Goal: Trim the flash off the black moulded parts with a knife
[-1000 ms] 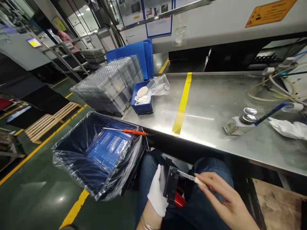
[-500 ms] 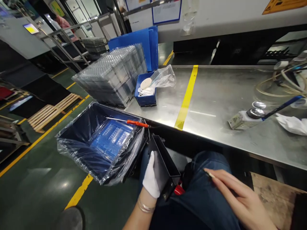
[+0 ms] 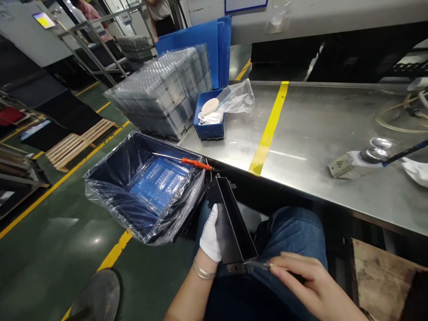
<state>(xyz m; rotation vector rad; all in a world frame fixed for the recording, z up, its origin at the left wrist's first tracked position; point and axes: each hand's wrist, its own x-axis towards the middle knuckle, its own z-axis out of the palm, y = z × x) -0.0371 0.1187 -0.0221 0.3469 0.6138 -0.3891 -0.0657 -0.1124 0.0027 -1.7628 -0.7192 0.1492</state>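
A long black open-topped housing (image 3: 228, 234) is tilted over my lap, its near end towards me. My left hand (image 3: 210, 236), in a white glove, grips it along its left side. Between the fingertips of my bare right hand (image 3: 302, 278) is a thin, light-coloured tool (image 3: 256, 265), blurred, so its exact kind does not show. The tip of that tool meets the near end of the housing, by the small holes at its corner; whether it touches cannot be told.
To the left stands a plastic-lined bin (image 3: 110, 189) with a red-handled screwdriver (image 3: 196, 164) across its rim. The steel table (image 3: 301, 129) carries stacked clear trays (image 3: 160, 89), a blue box (image 3: 210, 131) and a dispenser bottle (image 3: 354, 164). A wooden pallet (image 3: 80, 142) lies on the floor.
My right hand has moved left, bringing the thin tool from above my knee to the near end of the black housing. My left hand still holds the housing, whose open top shows more.
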